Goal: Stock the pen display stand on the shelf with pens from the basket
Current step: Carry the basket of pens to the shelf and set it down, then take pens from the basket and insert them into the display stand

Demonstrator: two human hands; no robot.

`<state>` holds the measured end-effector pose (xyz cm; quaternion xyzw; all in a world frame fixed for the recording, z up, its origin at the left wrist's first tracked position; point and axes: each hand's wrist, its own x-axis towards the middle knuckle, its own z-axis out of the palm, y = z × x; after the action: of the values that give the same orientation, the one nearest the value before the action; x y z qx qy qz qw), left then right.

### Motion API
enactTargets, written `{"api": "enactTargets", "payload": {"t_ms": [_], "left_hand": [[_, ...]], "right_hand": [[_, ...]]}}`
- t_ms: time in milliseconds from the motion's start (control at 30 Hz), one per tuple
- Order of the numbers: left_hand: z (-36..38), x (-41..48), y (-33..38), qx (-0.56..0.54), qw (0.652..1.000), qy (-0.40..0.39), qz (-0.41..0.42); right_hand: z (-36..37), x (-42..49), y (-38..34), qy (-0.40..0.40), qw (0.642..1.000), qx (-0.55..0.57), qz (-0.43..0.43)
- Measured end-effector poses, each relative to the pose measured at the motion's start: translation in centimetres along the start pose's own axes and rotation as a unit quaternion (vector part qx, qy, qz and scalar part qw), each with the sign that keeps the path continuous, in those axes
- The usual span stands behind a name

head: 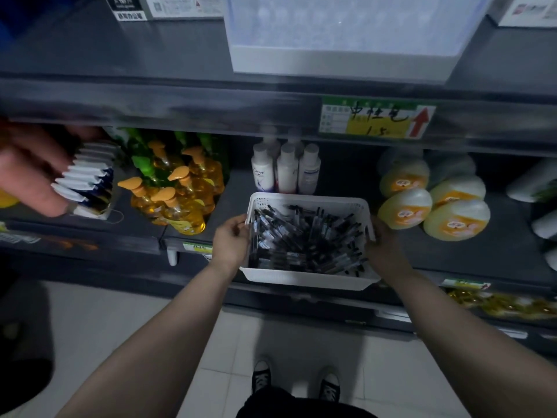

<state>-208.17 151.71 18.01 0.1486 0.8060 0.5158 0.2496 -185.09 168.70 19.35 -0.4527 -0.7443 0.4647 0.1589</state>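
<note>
White basket (307, 279) full of black pens (301, 236)

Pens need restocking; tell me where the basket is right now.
Head view, centre: the white basket is at the shelf front edge, gripped between the left hand and right hand, just before the white bottles.

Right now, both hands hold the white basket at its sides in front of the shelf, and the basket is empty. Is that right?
Not quite: the head view shows the white basket heaped with black pens, not empty. The rest stands: the left hand and right hand hold it at its sides in front of the shelf.
</note>
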Motion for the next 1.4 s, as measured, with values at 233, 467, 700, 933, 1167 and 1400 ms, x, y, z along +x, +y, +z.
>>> {"api": "enactTargets", "payload": {"t_ms": [233, 467, 700, 933, 1167, 1400], "left_hand": [[0.3, 0.1, 0.0, 0.004, 1.000, 0.004, 0.006], [-0.7, -1.0, 0.7, 0.247, 0.936, 0.042, 0.246], [2.5, -0.3, 3.0, 0.436, 0.806, -0.154, 0.371], [4.8, 0.6, 3.1, 0.544, 0.726, -0.201, 0.369], [4.6, 0.6, 2.4, 0.502, 0.745, -0.186, 0.398], [3.4, -0.5, 5.3, 0.329, 0.837, -0.122, 0.420]], "right_hand": [[0.0, 0.7, 0.7, 0.004, 0.998, -0.058, -0.013], [-0.5, 0.6, 0.1, 0.056, 0.968, -0.234, -0.067], [0.8, 1.1, -0.7, -0.052, 0.906, -0.374, -0.192], [2.1, 1.8, -1.2, -0.153, 0.854, -0.451, -0.208], [2.5, 2.2, -1.7, -0.138, 0.859, -0.457, -0.188], [3.0, 2.6, -1.1, -0.158, 0.827, -0.482, -0.242]]}}
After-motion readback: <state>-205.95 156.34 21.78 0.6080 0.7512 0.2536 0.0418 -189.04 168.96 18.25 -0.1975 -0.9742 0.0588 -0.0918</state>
